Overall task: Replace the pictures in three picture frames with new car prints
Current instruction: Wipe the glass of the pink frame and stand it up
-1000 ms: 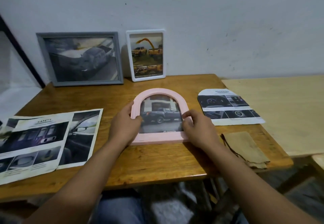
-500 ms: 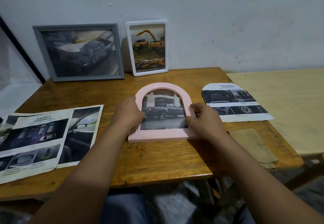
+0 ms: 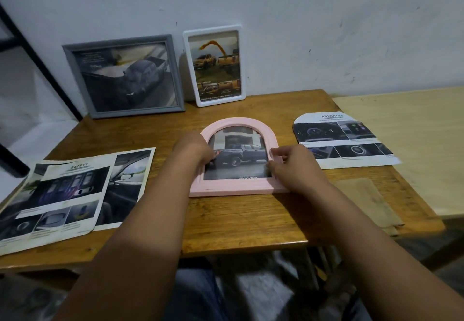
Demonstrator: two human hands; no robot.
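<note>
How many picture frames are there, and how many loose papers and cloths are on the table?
Picture frames: 3, grey frame, white frame, pink arched frame
Loose printed sheets: 3, two overlapping sheets and the arch-cut sheet
Cloths: 1, brown cloth
Total: 7

I read "TOYOTA" on the print (image 3: 237,156) between my hands, "SAFETY" on the sheet (image 3: 67,195) left of my left hand (image 3: 194,151), "ADVANCED" on the sheet (image 3: 344,139) beyond my right hand (image 3: 292,167).
</note>
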